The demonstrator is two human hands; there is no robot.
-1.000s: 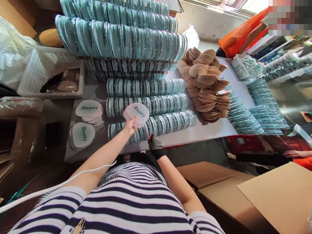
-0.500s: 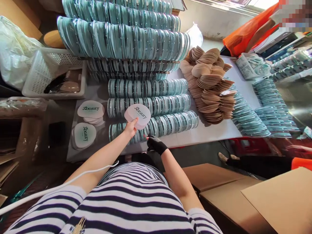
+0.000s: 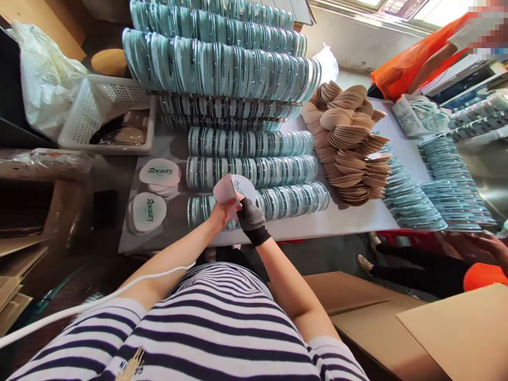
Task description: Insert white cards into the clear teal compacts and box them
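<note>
My bare left hand (image 3: 225, 212) grips white rounded cards (image 3: 226, 190) printed "beauty", above the nearest row of clear round pieces (image 3: 291, 202). My right hand (image 3: 251, 217), in a dark fingerless glove with a dotted palm, is closed on the right side of one printed card (image 3: 246, 186). That card stands tilted away from the rest, and its lower edge is hidden by the fingers. Left of my hands, two piles of similar printed cards (image 3: 160, 170) lie on the grey table (image 3: 174, 235).
Tall rows of clear round pieces (image 3: 218, 66) stand at the back. Brown oval cards (image 3: 345, 137) are heaped to the right, beside more stacked clear pieces (image 3: 413, 196). A white basket (image 3: 65, 135) sits at the left. Open cardboard boxes (image 3: 456, 328) and a co-worker's legs (image 3: 413, 270) are at the right.
My right hand has come up from the table edge and taken hold of the cards' right side. One card now stands apart from the others, at an angle.
</note>
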